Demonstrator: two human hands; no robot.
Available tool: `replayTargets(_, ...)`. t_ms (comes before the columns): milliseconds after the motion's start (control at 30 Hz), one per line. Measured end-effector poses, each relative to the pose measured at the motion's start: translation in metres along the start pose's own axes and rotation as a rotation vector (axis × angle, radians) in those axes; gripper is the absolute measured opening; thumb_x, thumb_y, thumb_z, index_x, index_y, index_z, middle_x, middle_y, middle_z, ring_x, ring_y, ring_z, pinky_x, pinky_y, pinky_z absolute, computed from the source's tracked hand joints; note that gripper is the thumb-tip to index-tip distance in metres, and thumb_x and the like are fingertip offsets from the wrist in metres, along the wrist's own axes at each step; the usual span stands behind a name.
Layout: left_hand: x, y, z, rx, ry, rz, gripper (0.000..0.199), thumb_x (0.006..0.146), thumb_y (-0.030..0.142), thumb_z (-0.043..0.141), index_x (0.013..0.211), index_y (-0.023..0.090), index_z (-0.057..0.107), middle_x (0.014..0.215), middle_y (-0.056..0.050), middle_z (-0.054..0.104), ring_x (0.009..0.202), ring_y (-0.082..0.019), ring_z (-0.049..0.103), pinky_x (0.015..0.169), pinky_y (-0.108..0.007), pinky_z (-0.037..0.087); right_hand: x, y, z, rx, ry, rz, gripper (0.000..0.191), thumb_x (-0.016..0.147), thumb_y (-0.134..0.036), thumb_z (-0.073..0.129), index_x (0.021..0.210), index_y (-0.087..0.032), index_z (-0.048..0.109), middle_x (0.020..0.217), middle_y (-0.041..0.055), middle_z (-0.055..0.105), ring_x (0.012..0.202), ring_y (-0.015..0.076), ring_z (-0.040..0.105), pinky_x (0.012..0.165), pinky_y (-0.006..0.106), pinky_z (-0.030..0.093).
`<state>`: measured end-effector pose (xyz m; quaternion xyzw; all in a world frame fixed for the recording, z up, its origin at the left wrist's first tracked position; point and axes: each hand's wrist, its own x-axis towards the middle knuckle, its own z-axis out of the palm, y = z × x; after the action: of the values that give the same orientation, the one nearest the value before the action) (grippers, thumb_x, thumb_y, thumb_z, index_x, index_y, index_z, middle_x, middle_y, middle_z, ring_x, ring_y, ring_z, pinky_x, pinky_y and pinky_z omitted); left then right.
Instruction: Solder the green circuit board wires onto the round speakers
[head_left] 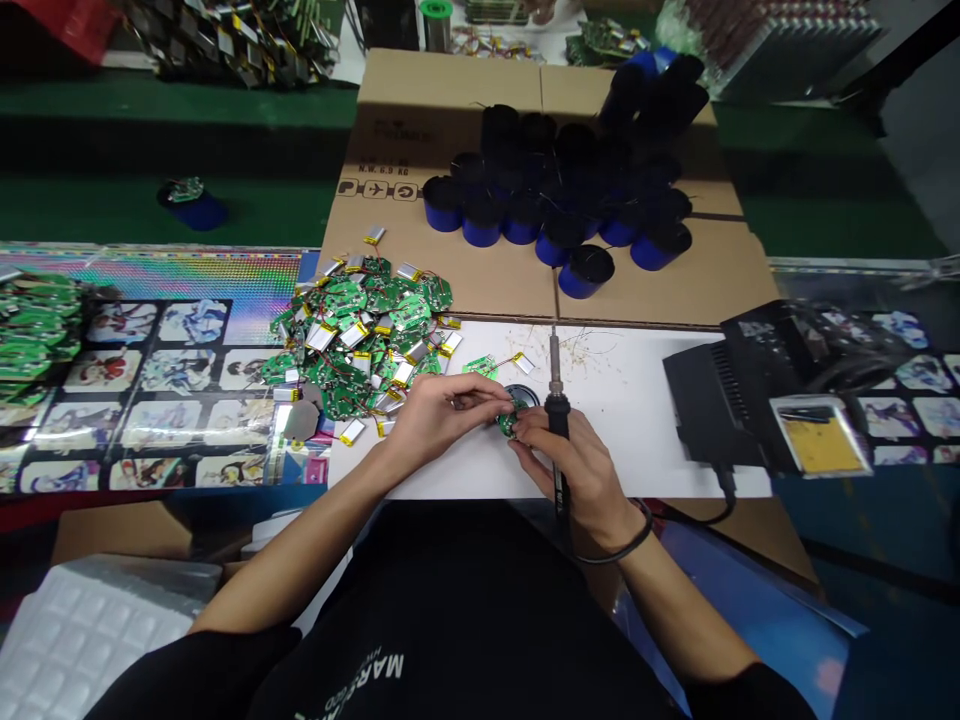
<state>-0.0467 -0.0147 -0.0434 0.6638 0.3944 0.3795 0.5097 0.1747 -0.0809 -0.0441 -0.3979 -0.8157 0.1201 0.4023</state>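
Note:
Low in the middle, a small green circuit board [507, 423] is pinched between the fingertips of both hands. My left hand [457, 412] comes in from the left, its thumb and index finger closed at the board's edge. On the other side, my right hand [574, 462] grips the board with its fingertips and also holds a soldering iron [556, 400], tip pointing away from me. Partly hidden behind the fingers is a dark round part [525, 394] on the white sheet [615, 390]. A single board with a silver battery [523, 363] lies just beyond.
A heap of green boards with batteries [360, 330] lies left of my hands. Several blue cups [481, 222] stand on the cardboard [487, 275]. At right are a black soldering station [701, 400] and a yellow sponge tray [821, 437].

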Motion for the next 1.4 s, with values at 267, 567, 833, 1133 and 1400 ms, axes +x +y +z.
replayTargets(267,0.003,0.004,0.0,0.138,-0.026,0.142,0.015,0.098,0.033,0.08,0.099,0.019,0.084,0.092,-0.006,0.08,0.072,-0.014,0.066,0.062,-0.025,0.048,0.004,-0.002,0.006,0.107,0.132,0.188,0.043,0.093,-0.007,0.075,0.128,-0.03,0.062,0.115,0.0079,0.08,0.111,0.0275,0.076,0.095,0.052,0.065)
replayTargets(567,0.003,0.003,-0.002,0.16,-0.056,0.184,0.019,0.1,0.037,0.078,0.099,0.019,0.083,0.093,-0.007,0.079,0.083,-0.017,0.073,0.072,-0.026,0.056,0.019,-0.002,0.015,0.231,0.209,0.256,0.036,0.096,-0.008,0.072,0.123,-0.031,0.061,0.109,0.0045,0.078,0.106,0.0242,0.076,0.095,0.048,0.066)
replayTargets(833,0.003,0.006,-0.002,0.133,-0.029,0.191,0.009,0.098,0.028,0.081,0.098,0.019,0.082,0.094,-0.006,0.079,0.084,-0.016,0.072,0.073,-0.026,0.055,0.014,-0.001,0.018,0.172,0.247,0.329,0.034,0.097,-0.011,0.074,0.121,-0.03,0.061,0.104,0.0023,0.076,0.103,0.0226,0.077,0.094,0.043,0.065)
replayTargets(1133,0.003,0.01,-0.007,0.188,-0.113,0.213,0.007,0.104,0.024,0.069,0.1,0.019,0.072,0.103,-0.006,0.073,0.1,-0.018,0.069,0.087,-0.028,0.053,0.006,-0.006,0.018,0.104,0.17,0.222,0.043,0.093,-0.012,0.076,0.127,-0.03,0.057,0.109,0.0063,0.074,0.104,0.0267,0.073,0.091,0.048,0.063)
replayTargets(1400,-0.005,0.016,-0.008,0.269,-0.176,0.102,0.007,0.106,0.022,0.064,0.1,0.019,0.068,0.092,0.0,0.072,0.081,-0.013,0.065,0.072,-0.023,0.046,-0.002,0.002,0.006,0.004,0.04,0.123,0.043,0.093,-0.007,0.076,0.128,-0.026,0.06,0.117,0.0088,0.079,0.116,0.0288,0.075,0.098,0.048,0.06)
